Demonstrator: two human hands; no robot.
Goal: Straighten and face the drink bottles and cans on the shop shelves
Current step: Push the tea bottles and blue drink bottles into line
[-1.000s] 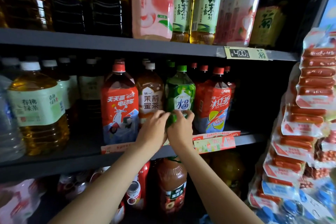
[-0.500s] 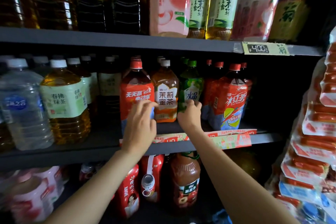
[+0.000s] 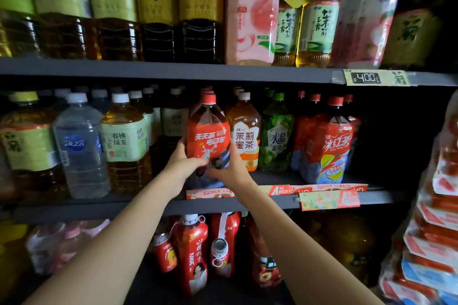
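Red-labelled bottle (image 3: 208, 141), centre frame, is gripped low by the left hand (image 3: 182, 167) and right hand (image 3: 229, 171); tipping it could knock the amber bottle (image 3: 244, 131) touching its right.

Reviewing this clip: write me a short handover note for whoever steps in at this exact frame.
Left hand and right hand both grip the lower body of the red-label bottle on the middle shelf, label facing out.
To its right stand the jasmine tea bottle, the green grape bottle and the iced red tea bottle, labels forward.
Left: settle the held bottle in line, then check the other shelves.
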